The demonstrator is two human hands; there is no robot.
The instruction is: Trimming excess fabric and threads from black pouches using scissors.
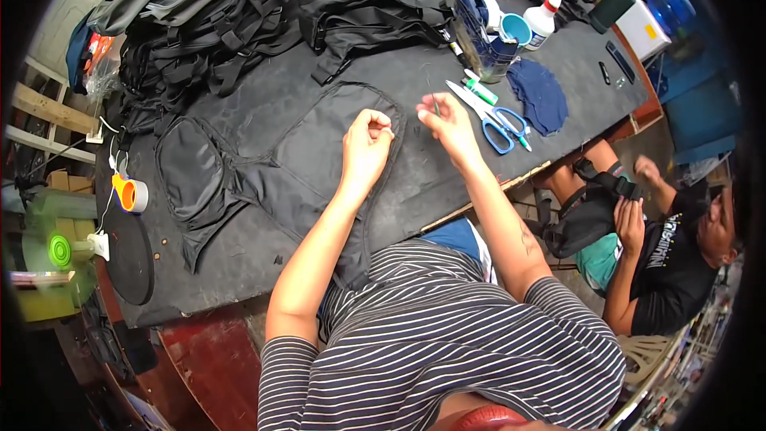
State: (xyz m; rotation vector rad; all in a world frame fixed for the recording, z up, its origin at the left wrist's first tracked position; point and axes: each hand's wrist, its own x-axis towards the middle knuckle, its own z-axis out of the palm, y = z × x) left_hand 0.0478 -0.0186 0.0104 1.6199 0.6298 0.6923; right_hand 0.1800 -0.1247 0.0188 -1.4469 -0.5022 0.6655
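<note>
A black fabric bag piece (319,132) with piped edges lies spread on the dark table. Over its right part my left hand (369,144) is closed in a pinch; whatever it holds is too small to make out. My right hand (448,126) is raised just past the piece's right edge, its thumb and fingers pinched together. Something thin and dark shows at those fingertips, too fine to name. Right of that hand lie scissors (500,129) with blue handles, beside a green and white tube (481,92). Joined to the piece on the left is a rounded black panel (191,168).
Black bags (215,32) are piled at the back left. A clear container (485,40), a white bottle (540,20) and a navy cloth (538,96) stand or lie at the right. A tape roll (132,194) sits far left. Another person (670,247) sits beyond the table's right edge.
</note>
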